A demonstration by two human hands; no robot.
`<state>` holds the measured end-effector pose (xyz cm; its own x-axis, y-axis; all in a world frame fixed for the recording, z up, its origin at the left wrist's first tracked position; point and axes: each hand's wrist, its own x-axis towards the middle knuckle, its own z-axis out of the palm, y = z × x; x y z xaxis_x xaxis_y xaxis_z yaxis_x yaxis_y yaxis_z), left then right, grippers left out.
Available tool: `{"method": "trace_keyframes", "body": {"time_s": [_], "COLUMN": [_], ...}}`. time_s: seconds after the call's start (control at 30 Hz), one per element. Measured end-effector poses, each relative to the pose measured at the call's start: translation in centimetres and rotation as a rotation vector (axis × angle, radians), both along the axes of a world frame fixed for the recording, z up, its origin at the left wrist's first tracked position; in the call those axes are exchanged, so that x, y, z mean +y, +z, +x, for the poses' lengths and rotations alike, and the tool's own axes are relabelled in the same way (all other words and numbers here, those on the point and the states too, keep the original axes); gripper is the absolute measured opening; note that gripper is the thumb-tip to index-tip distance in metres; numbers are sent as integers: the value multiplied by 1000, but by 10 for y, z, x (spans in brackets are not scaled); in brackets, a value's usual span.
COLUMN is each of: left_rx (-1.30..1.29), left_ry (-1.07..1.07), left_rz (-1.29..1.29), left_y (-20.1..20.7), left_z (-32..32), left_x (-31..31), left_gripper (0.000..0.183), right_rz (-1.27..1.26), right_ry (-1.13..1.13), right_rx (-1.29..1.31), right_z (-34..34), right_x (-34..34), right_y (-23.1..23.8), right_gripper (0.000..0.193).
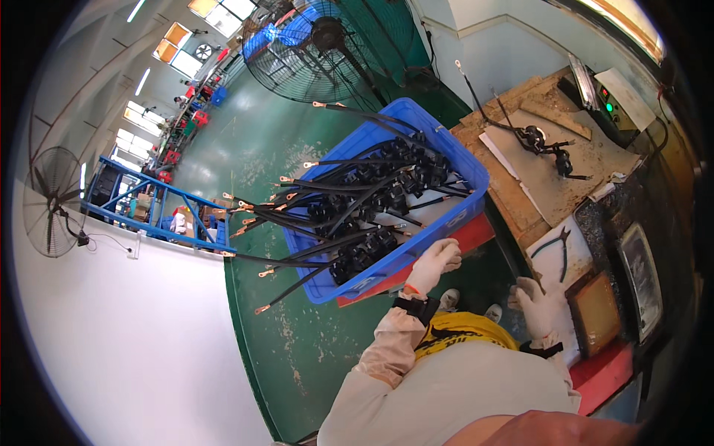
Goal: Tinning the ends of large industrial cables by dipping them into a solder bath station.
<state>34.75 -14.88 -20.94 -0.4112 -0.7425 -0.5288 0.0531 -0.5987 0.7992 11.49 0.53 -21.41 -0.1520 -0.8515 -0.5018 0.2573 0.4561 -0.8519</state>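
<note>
My left hand [437,264], in a white glove, hovers by the near rim of a blue plastic crate [476,172]. Its fingers are loosely bent and nothing shows in them. Inside the crate lies a heap of black cable assemblies [364,253] with black housings; copper ring lugs [262,309] stick out over its left side. My right hand [538,303], gloved too, is at the near edge of the workbench [513,186], fingers slightly apart and no object visible in them. Dark-handled pliers [563,245] lie just beyond it. Farther back on the bench rests one cable assembly [537,137].
The crate sits on a red support [476,232]. A control box with a green light [610,108] stands at the bench's back right, and a brown block [595,312] near my right hand. A large fan [327,44] stands beyond the crate; a blue rack [160,208] is at left.
</note>
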Motion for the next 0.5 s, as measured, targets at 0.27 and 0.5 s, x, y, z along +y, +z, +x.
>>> {"method": "trace_keyframes", "body": {"time_s": [0.27,0.5], "left_rx": [10,253], "left_ry": [74,190], "left_rz": [-140,-145], "left_y": [27,41], "left_z": [28,66], "left_x": [-24,-49], "left_gripper": [40,35], "right_rz": [-68,-104], "right_ry": [-26,-92], "right_rx": [-69,-14], "right_z": [28,31], "right_x": [-16,-27], "right_y": [-15,-13], "right_gripper": [33,34]}}
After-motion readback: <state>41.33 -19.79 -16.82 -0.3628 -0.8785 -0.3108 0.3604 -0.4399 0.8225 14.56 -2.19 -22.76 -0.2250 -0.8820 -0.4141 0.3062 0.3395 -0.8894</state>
